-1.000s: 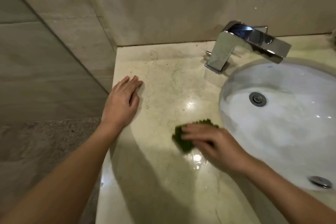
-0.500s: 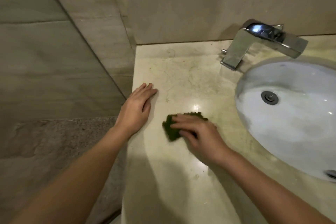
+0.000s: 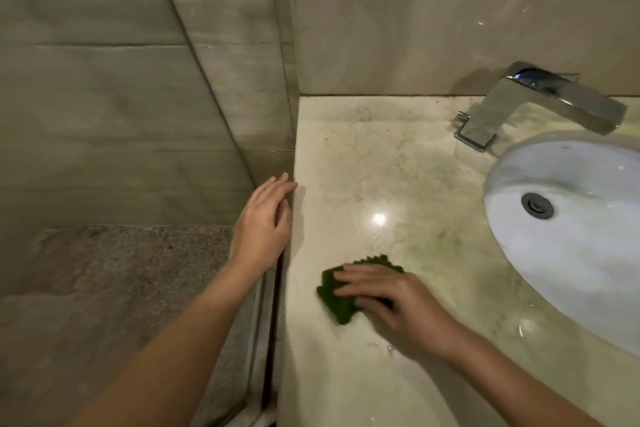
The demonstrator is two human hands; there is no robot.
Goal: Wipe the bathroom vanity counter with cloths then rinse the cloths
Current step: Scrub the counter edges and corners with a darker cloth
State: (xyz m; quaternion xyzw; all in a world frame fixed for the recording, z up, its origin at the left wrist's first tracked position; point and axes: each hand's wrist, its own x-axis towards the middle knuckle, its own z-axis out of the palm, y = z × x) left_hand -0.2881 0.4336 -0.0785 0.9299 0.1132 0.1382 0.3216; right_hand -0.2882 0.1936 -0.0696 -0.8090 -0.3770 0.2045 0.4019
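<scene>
Here, nubby cloth [image 3: 336, 307] on glossy marble [image 3: 381, 166]

Glossy veined marble counter [image 3: 398, 184], nubby green cloth [image 3: 334, 298], polished chrome faucet [image 3: 540, 104].

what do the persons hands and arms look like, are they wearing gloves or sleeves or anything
Nothing worn shows. The left hand and right hand are bare: no gloves, and no rings, watch or bracelet visible. Both arms are uncovered up to the frame's edge, with no sleeve in view. The fingers have short, unpainted nails as far as can be seen.
</scene>
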